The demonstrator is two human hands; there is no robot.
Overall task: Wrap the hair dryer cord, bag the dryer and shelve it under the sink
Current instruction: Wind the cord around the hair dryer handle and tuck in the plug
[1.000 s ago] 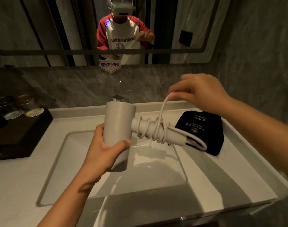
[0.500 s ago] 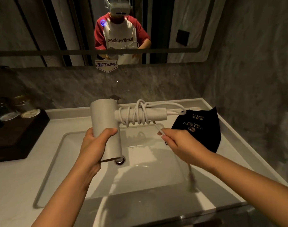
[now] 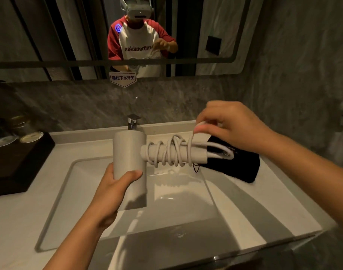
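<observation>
1. Left hand (image 3: 116, 184) grips the hair dryer (image 3: 130, 158) at centre frame; right hand (image 3: 231, 125) pinches its cord (image 3: 171, 151).
2. Black bag (image 3: 238, 168), its print illegible, lies on the counter (image 3: 264, 201).
3. Upper-centre sticker (image 3: 123, 77) reads "提拉下水开关".

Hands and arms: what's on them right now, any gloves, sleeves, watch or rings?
Both bare. The left hand and right hand show no gloves, rings or watch, and both forearms are uncovered to the frame edge. The mirror shows short red sleeves ending above the elbow.
</observation>
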